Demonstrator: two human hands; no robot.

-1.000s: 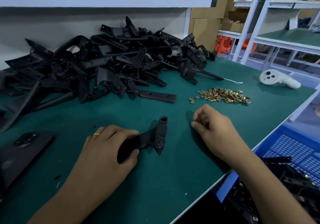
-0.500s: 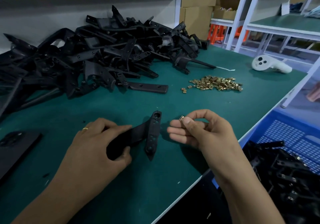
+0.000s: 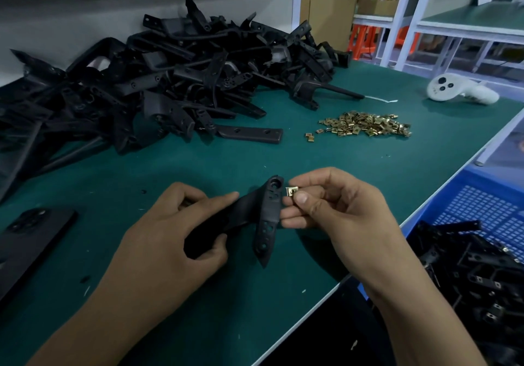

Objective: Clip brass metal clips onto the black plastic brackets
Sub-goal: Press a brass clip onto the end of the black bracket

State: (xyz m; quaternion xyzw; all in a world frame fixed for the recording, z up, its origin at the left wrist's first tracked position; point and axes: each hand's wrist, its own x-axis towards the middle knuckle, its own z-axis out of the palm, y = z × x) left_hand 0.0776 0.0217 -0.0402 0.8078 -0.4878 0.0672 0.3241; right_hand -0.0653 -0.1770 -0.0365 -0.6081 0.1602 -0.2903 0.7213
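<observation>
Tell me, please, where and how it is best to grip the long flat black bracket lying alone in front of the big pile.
Probably by its free right end, from above. The flat bracket lies level on the mat, its left end tucked against the pile. The right end is clear, so a thumb and finger can pinch its two long edges.

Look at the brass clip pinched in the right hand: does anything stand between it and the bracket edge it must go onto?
Nothing visible does. The right hand pinches the brass clip just beside the upper end of the black bracket, which the left hand holds; only a small open gap separates them.
</observation>
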